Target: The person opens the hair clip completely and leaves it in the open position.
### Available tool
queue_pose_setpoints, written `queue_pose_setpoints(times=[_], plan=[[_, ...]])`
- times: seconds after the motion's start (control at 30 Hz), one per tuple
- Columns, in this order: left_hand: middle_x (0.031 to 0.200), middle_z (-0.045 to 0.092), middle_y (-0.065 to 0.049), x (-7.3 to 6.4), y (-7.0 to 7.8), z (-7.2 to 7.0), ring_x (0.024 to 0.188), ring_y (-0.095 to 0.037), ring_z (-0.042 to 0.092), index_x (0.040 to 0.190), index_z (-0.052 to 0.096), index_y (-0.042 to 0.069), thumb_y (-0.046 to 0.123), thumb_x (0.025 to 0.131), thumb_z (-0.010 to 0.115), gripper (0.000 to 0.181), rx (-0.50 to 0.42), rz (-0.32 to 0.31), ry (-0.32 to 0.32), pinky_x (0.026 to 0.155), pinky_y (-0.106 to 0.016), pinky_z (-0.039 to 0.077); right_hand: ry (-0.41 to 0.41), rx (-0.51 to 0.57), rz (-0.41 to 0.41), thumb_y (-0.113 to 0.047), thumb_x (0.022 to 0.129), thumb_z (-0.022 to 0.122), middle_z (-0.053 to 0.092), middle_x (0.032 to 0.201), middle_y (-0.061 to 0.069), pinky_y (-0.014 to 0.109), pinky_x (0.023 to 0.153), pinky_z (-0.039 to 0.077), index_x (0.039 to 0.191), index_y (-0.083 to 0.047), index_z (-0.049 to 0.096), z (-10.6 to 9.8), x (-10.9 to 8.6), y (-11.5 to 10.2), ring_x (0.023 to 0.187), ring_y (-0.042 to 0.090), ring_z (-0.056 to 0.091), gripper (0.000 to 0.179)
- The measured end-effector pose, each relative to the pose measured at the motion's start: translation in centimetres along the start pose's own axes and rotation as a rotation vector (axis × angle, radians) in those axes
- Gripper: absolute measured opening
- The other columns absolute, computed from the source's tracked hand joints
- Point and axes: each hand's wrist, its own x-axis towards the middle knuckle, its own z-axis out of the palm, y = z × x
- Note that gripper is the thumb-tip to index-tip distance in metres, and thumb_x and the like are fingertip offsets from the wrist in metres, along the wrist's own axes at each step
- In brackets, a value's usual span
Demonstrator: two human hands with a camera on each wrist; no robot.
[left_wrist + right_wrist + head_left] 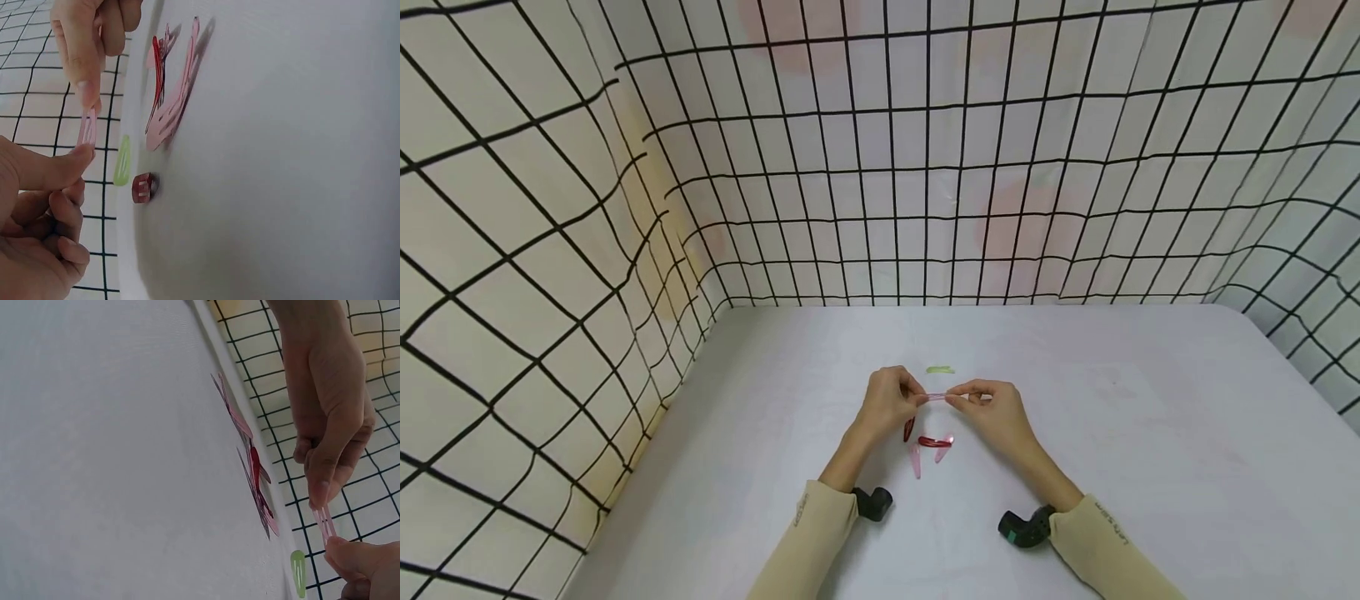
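Note:
A pink snap hair clip (936, 397) is stretched between both hands above the white table. My left hand (887, 404) pinches one end between thumb and finger, and my right hand (996, 412) pinches the other. In the left wrist view the slotted body of the clip (89, 128) shows between the fingertips. Just beyond the hands lies a green hair clip (940, 369). Nearer, one red clip (909, 429) lies beside my left wrist. Another red clip (934, 442) lies across a pink clip (943, 450), with a second pink clip (916, 461) alongside.
The white table (737, 433) spreads out on both sides. Black wire grid panels (910, 192) backed by pale cloth stand along its back, left and right. A black wrist camera (872, 504) sits by the left cuff, another camera (1028, 528) by the right.

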Motion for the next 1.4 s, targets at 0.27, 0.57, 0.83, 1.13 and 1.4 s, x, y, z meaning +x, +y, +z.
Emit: queue_pose_setpoints(times=[0.27, 0.57, 0.83, 1.13, 1.4], plan=[[0.078, 0.069, -0.013, 0.5, -0.3, 0.2, 0.061, -0.004, 0.050, 0.077, 0.075, -0.004, -0.007, 0.083, 0.080, 0.008, 0.011, 0.046, -0.018, 0.054, -0.015, 0.041, 0.024, 0.015, 0.023, -0.019, 0.085, 0.086, 0.046, 0.062, -0.003, 0.023, 0.057, 0.031, 0.094, -0.008, 0.084, 0.0, 0.1, 0.4, 0.059, 0.005, 0.035, 0.014], [0.084, 0.074, -0.017, 1.5, -0.3, 0.4, 0.065, -0.007, 0.051, 0.085, 0.078, -0.007, -0.003, 0.087, 0.079, 0.004, 0.009, -0.015, -0.048, 0.057, -0.014, 0.040, 0.038, 0.021, 0.062, -0.022, 0.086, 0.085, 0.052, 0.065, -0.002, 0.023, 0.058, 0.034, 0.089, -0.008, 0.083, -0.4, 0.4, 0.9, 0.064, 0.007, 0.042, 0.014], [0.085, 0.079, -0.017, 3.3, -0.5, 1.1, 0.068, -0.008, 0.052, 0.085, 0.080, -0.006, 0.000, 0.086, 0.081, 0.006, 0.005, -0.106, -0.008, 0.057, -0.014, 0.039, 0.053, 0.028, 0.172, -0.020, 0.089, 0.082, 0.058, 0.066, -0.005, 0.024, 0.062, 0.037, 0.093, -0.002, 0.082, -0.3, 1.8, 1.2, 0.068, 0.010, 0.047, 0.018], [0.082, 0.079, -0.016, 4.6, -1.3, 1.7, 0.068, -0.007, 0.053, 0.083, 0.082, -0.003, 0.001, 0.084, 0.083, 0.004, -0.015, -0.201, 0.031, 0.057, -0.014, 0.039, 0.057, -0.021, 0.204, -0.019, 0.088, 0.081, 0.056, 0.061, -0.008, 0.024, 0.057, 0.033, 0.092, -0.002, 0.083, 0.2, 3.2, 1.3, 0.063, 0.009, 0.043, 0.017], [0.085, 0.079, -0.016, 4.7, -1.5, 1.6, 0.066, -0.006, 0.052, 0.087, 0.081, -0.004, 0.002, 0.086, 0.082, 0.006, -0.066, -0.260, 0.008, 0.056, -0.016, 0.040, 0.064, -0.058, 0.182, -0.017, 0.087, 0.083, 0.051, 0.059, -0.008, 0.024, 0.055, 0.030, 0.091, -0.003, 0.083, 0.3, 3.5, 1.2, 0.061, 0.010, 0.041, 0.014]])
